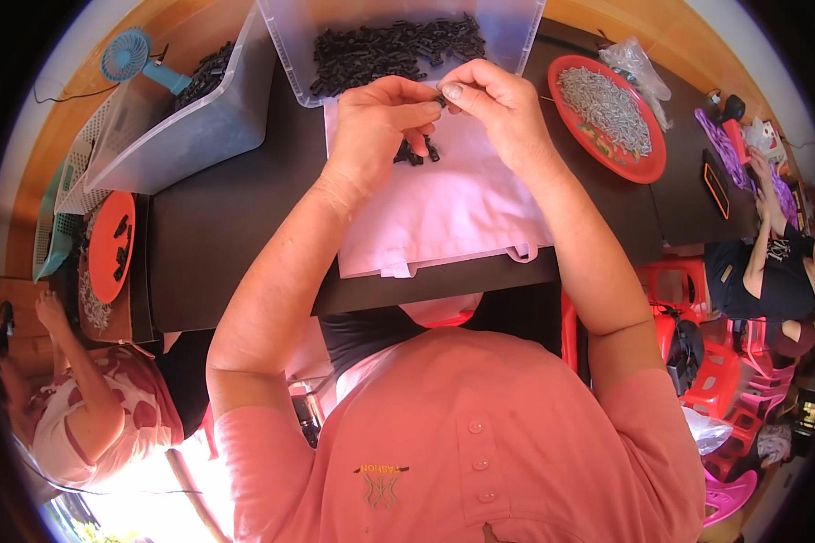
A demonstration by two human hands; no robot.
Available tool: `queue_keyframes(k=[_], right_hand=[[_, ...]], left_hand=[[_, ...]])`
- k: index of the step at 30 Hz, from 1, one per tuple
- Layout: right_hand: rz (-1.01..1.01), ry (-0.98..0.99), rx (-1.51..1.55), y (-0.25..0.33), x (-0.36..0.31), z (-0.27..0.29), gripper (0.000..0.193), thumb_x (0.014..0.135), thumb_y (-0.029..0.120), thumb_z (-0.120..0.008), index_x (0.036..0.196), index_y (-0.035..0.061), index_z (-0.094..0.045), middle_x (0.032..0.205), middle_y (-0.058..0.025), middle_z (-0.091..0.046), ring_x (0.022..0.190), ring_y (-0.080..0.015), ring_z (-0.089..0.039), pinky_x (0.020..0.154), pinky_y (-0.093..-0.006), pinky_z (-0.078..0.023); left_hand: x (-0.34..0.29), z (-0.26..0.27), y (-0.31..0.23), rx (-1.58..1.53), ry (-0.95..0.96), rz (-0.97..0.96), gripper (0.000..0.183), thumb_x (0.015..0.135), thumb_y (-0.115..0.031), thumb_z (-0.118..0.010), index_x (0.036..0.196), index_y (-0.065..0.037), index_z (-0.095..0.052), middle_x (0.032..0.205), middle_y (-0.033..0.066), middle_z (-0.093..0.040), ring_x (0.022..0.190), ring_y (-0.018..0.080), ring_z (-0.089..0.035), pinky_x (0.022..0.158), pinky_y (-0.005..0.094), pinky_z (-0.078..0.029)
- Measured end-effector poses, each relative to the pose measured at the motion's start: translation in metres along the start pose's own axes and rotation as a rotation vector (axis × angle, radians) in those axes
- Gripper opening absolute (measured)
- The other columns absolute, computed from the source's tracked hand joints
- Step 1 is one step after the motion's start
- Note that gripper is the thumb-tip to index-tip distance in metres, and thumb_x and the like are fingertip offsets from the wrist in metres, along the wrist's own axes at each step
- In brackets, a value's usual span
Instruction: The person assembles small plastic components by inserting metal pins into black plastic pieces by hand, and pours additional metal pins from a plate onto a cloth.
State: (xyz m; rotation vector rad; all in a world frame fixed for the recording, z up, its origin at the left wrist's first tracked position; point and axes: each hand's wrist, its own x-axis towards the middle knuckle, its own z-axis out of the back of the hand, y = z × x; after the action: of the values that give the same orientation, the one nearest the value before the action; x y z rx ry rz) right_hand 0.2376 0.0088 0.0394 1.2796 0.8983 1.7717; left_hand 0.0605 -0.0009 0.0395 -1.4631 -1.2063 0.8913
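Above the pink cloth bag (453,213), my left hand (380,118) and my right hand (503,109) meet fingertip to fingertip. A small black plastic part (441,100) is pinched between them, mostly covered by the fingers. Whether a second, smaller piece is in the right fingertips, I cannot make out. Under my left hand a few loose black parts (417,154) lie on the bag. Just beyond the hands stands a clear plastic bin (285,50) with a heap of the same black parts.
A red plate (641,170) of small silver metal pieces sits at right, near a phone (715,184). On the left are another clear bin (190,149), a blue fan (125,56) and an orange-red plate (109,253) with black parts. People sit at both sides.
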Motion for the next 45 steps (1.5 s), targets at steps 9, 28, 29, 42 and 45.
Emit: queue_keyframes(k=[9, 28, 29, 42, 45], right_hand=[[0.348, -0.103, -0.372, 0.001, -0.004, -0.008, 0.004, 0.083, 0.002, -0.062, 0.086, 0.0025, -0.06, 0.079, -0.0107, -0.063, 0.07, -0.0268, -0.064, 0.061, -0.0336, -0.049], [0.172, 0.048, -0.223, 0.0, -0.009, -0.008, 0.026, 0.075, 0.011, -0.073, 0.096, 0.0036, -0.06, 0.08, -0.0072, -0.061, 0.069, -0.0164, -0.062, 0.064, -0.0294, -0.049], [0.172, 0.048, -0.224, 0.001, -0.009, -0.01, 0.026, 0.075, 0.011, -0.073, 0.096, 0.0036, -0.06, 0.08, -0.0072, -0.061, 0.069, -0.0164, -0.062, 0.064, -0.0294, -0.049], [0.496, -0.181, -0.686, -0.004, -0.01, -0.012, 0.028, 0.066, 0.012, -0.074, 0.088, 0.0055, -0.058, 0.079, -0.0071, -0.061, 0.06, -0.0234, -0.062, 0.053, -0.0354, -0.048], [0.504, -0.177, -0.693, -0.004, -0.011, -0.012, 0.029, 0.066, 0.013, -0.075, 0.088, 0.0048, -0.057, 0.079, -0.0084, -0.062, 0.059, -0.0242, -0.062, 0.052, -0.0356, -0.047]], left_hand=[[-0.001, -0.001, 0.0, -0.026, 0.06, 0.089, 0.013, 0.087, -0.005, -0.065, 0.095, 0.006, -0.065, 0.079, 0.0102, -0.065, 0.065, 0.0152, -0.06, 0.052, 0.027, -0.049], [0.005, 0.005, 0.007, -0.156, 0.012, 0.133, 0.012, 0.087, -0.005, -0.064, 0.093, 0.005, -0.064, 0.081, 0.0106, -0.065, 0.064, 0.0168, -0.059, 0.054, 0.0277, -0.048], [0.006, 0.005, 0.008, -0.191, 0.008, 0.133, 0.01, 0.086, -0.003, -0.064, 0.091, 0.005, -0.065, 0.08, 0.0114, -0.065, 0.063, 0.0176, -0.06, 0.052, 0.0277, -0.048], [0.008, 0.009, 0.009, -0.341, 0.138, 0.226, 0.018, 0.092, -0.01, -0.057, 0.092, 0.007, -0.063, 0.081, 0.015, -0.064, 0.07, 0.0236, -0.062, 0.056, 0.0325, -0.05], [0.008, 0.008, 0.009, -0.333, 0.15, 0.227, 0.019, 0.092, -0.011, -0.056, 0.091, 0.008, -0.062, 0.08, 0.0165, -0.063, 0.069, 0.0244, -0.062, 0.055, 0.0331, -0.05]])
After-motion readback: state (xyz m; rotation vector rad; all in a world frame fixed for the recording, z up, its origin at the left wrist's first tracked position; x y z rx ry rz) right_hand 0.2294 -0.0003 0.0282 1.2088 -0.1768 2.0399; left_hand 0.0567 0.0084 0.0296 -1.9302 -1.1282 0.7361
